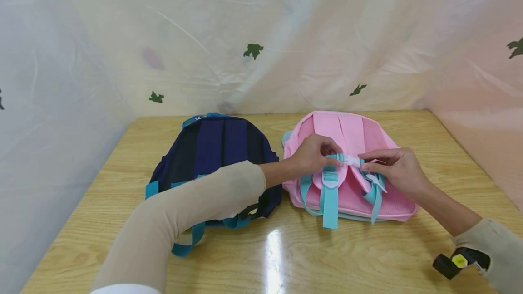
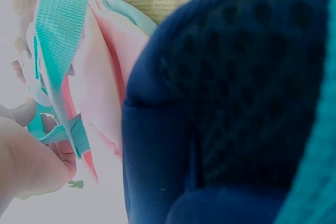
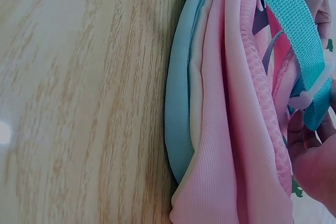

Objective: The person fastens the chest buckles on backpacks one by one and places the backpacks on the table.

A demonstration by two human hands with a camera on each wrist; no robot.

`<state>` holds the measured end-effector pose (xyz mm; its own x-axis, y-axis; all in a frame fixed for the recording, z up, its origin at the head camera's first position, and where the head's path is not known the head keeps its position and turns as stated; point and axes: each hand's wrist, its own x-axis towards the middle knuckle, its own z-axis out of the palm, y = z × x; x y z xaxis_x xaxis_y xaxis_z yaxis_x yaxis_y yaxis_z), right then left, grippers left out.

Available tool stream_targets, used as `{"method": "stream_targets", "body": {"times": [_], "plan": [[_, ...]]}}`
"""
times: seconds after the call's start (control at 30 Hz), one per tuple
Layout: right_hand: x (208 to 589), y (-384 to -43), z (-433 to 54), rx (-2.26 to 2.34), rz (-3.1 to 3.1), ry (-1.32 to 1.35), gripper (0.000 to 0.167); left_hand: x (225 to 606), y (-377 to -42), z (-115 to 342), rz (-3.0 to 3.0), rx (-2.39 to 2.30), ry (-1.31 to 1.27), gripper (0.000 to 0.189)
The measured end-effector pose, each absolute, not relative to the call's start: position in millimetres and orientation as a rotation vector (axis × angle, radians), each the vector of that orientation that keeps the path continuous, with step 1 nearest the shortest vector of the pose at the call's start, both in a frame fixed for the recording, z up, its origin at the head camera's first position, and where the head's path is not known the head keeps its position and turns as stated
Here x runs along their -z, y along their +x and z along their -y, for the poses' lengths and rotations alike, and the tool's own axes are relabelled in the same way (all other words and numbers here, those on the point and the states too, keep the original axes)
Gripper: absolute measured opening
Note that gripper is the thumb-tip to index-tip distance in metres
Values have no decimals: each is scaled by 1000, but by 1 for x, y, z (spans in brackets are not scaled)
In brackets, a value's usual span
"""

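Observation:
A pink backpack [image 1: 300, 137] lies on the table with its strap side up and turquoise webbing across it. A white plastic buckle [image 1: 352, 161] sits over the middle of the shoulder straps; its two halves look joined. My left hand [image 1: 313, 154] pinches the left side of the buckle and its turquoise strap between thumb and fingers. On the right side, my right hand [image 1: 402, 167] pinches the buckle's other end. A strap adjuster [image 1: 375, 180] hangs just below the right fingers. In the right wrist view, turquoise webbing [image 3: 294, 24] partly hides the fingers.
A navy backpack [image 1: 185, 160] with teal straps lies to the left, under my left forearm. The wooden table [image 1: 327, 262] extends in front of both bags. Behind it hangs a pale curtain [image 1: 196, 49] with leaf prints.

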<state>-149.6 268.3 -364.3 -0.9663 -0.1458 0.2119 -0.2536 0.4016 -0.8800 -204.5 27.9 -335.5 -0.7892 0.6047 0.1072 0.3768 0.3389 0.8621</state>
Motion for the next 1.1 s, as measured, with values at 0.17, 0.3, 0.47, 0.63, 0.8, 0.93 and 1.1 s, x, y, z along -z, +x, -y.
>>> {"method": "stream_targets", "body": {"times": [0.17, 0.3, 0.47, 0.63, 0.8, 0.93, 1.1], "plan": [[364, -149, -268, -1615, 2553, 353, 21, 334, -204, -28, -2372, -1431, 885, 18], [365, -150, -269, -1615, 2549, 366, 21, 335, -204, -29, -2376, -1429, 883, 18], [366, -150, -269, -1610, 2545, 377, 21, 335, -203, -29, -2380, -1427, 877, 18], [366, -150, -268, -1595, 2549, 366, 21, 335, -203, -29, -2383, -1427, 872, 17], [366, -150, -267, -1598, 2545, 375, 21, 335, -203, -29, -2380, -1421, 872, 17], [366, -150, -267, -1594, 2542, 389, 21, 335, -203, -29, -2383, -1412, 881, 17], [366, -150, -266, -1601, 2538, 395, 21, 336, -204, -29, -2389, -1401, 893, 18]]}}
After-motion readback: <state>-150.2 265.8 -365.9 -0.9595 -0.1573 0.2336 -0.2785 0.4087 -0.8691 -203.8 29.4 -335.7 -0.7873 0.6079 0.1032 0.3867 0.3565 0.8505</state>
